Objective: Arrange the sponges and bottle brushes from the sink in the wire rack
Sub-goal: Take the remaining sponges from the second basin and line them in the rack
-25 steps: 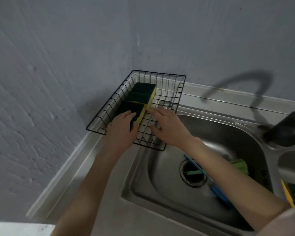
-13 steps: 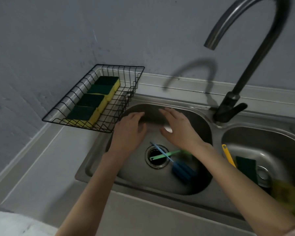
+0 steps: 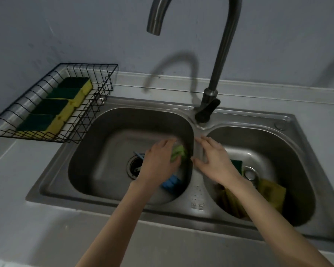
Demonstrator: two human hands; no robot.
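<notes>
The black wire rack [image 3: 104, 87] sits on the counter at the left, holding several green-and-yellow sponges [image 3: 52, 106] in a row along its left side. In the left basin [image 3: 104, 151], my left hand [image 3: 158, 162] is closed around the green head of a bottle brush [image 3: 178, 154]. A blue brush head [image 3: 171, 183] lies just below that hand. My right hand [image 3: 214, 160] hovers with fingers spread over the divider between the basins. In the right basin lie a green sponge [image 3: 237, 164] and yellow sponges [image 3: 272, 193], partly hidden by my right arm.
A tall curved faucet [image 3: 218, 70] rises behind the divider, its spout over the left basin. Drains [image 3: 132, 166] sit in both basins. The grey wall runs close behind the rack and sink. Counter surface lies in front of the sink.
Both hands left the rack and moved right into the sink. The left hand has come down onto the green brush head; the right hand has shifted over the divider.
</notes>
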